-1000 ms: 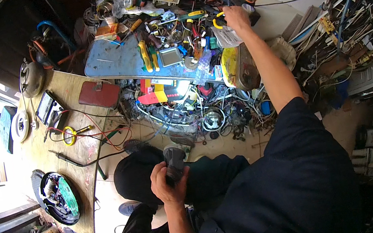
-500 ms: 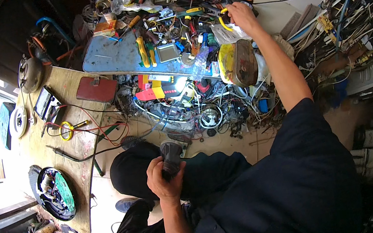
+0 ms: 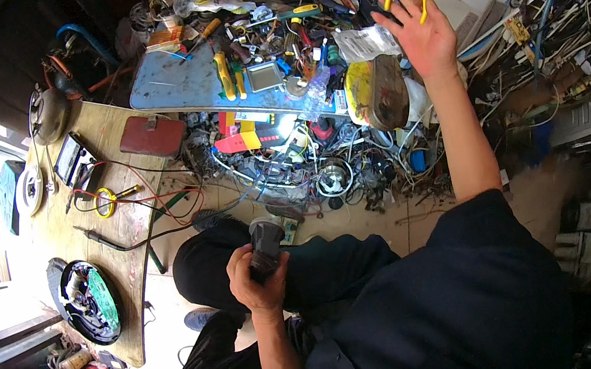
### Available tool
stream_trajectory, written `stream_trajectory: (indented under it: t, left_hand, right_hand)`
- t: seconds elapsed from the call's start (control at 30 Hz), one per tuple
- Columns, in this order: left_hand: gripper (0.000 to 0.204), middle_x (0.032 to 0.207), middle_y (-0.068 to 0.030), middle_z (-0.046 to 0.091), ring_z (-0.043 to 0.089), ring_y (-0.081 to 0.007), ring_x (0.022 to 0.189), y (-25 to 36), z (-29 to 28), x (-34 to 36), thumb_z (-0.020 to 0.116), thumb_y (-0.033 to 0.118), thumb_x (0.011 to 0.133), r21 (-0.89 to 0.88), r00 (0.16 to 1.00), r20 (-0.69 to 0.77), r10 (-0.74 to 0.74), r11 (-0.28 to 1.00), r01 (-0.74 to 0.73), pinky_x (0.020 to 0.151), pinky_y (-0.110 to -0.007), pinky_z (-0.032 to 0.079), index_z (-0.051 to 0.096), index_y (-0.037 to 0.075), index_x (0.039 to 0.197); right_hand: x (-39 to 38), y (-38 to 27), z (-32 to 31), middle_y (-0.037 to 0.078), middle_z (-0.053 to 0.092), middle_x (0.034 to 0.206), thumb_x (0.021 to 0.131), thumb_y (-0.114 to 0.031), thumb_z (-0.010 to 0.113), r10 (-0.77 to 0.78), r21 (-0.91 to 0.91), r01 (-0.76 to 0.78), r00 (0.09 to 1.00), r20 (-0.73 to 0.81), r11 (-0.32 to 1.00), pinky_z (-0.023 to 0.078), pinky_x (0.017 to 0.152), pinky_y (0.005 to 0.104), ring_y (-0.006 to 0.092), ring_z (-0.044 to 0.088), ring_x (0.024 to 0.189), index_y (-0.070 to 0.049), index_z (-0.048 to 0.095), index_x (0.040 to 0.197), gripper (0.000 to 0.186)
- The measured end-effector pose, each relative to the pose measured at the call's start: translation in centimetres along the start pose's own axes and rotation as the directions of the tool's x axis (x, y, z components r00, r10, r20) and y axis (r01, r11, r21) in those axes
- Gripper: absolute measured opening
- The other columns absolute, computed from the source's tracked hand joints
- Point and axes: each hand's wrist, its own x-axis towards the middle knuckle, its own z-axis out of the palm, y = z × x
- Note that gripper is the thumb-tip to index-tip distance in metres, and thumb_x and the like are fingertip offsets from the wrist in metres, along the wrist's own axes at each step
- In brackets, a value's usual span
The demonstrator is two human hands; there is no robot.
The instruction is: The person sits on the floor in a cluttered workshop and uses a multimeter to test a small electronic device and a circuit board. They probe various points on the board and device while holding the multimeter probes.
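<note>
Over my lap, my left hand (image 3: 256,283) is wrapped round a dark grey, roughly cylindrical part (image 3: 266,244) with a wider top end. Its exact kind does not show. At the far right, my right hand (image 3: 427,37) is raised beyond the blue work surface, palm in view, with yellow-handled pliers (image 3: 423,3) at its fingers. The two curved handles stand apart, and the jaws are hard to make out. Just left of that hand lies a clear plastic bag (image 3: 366,44). A worn brown and yellow oblong container (image 3: 388,95) sits below the bag.
A blue board (image 3: 169,80) carries crowded hand tools. On the wooden table (image 3: 133,266) at left are a multimeter (image 3: 74,160), a red-brown case (image 3: 152,136), a soldering iron (image 3: 106,245) and an opened round device (image 3: 88,301). Bundled cables (image 3: 565,22) fill the right side.
My right hand has moved right from the tool pile, turning palm up, with the yellow-handled pliers now lifted away. My left hand and the dark part have shifted only slightly.
</note>
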Motion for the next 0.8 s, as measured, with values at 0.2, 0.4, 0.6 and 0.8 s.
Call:
stream_trajectory:
  t: [0.2, 0.4, 0.6, 0.8]
  left_hand:
    - [0.066, 0.115, -0.0192, 0.066, 0.065, -0.0353, 0.103, 0.4, 0.6, 0.3, 0.091, 0.003, 0.066, -0.02, 0.999, 0.032, 0.017, 1.0, -0.016, 0.09, -0.044, 0.053, 0.053, 0.007, 0.119]
    - [0.07, 0.12, -0.0185, 0.064, 0.064, -0.0346, 0.108, -0.3, 0.3, -0.6, 0.089, 0.001, 0.07, 0.003, 1.0, 0.007, 0.025, 1.0, -0.025, 0.095, -0.045, 0.051, 0.05, 0.008, 0.128]
    - [0.072, 0.126, -0.0196, 0.061, 0.062, -0.035, 0.111, -0.9, 0.7, -1.4, 0.087, 0.0, 0.072, -0.047, 0.999, 0.022, 0.033, 0.998, -0.032, 0.097, -0.047, 0.05, 0.049, 0.008, 0.132]
    - [0.068, 0.117, -0.0218, 0.065, 0.064, -0.0373, 0.103, -0.7, 0.9, -0.9, 0.09, 0.011, 0.074, 0.049, 0.996, 0.051, 0.07, 0.996, -0.073, 0.092, -0.046, 0.051, 0.05, 0.005, 0.129]
  right_hand:
    - [-3.9, -1.2, -2.1, 0.016, 0.054, 0.146, 0.104, -0.024, 0.054, 0.064, 0.013, -0.065, 0.997, 0.054, 0.998, 0.045, 0.106, 0.0512, 0.0344, 0.052, 0.133, -0.009, 0.063, 0.126, 0.028]
    - [-6.5, -5.6, -9.4, 0.015, 0.061, 0.136, 0.101, -0.019, 0.058, -0.015, -0.177, -0.001, 0.996, -0.09, 0.984, 0.048, 0.098, 0.0497, 0.0304, 0.057, 0.125, -0.009, 0.06, 0.125, 0.026]
    - [-10.6, -9.4, -23.5, 0.003, 0.062, 0.107, 0.106, -0.033, 0.055, 0.1, -0.348, -0.345, 0.82, -0.563, 0.872, 0.051, 0.079, 0.0419, 0.0205, 0.061, 0.1, -0.011, 0.057, 0.123, 0.028]
    - [-8.7, -5.9, -32.1, 0.009, 0.066, 0.12, 0.106, -0.038, 0.056, 0.067, -0.597, -0.572, 0.751, -0.657, 0.563, 0.052, 0.089, 0.0455, 0.0248, 0.063, 0.116, -0.006, 0.058, 0.128, 0.039]
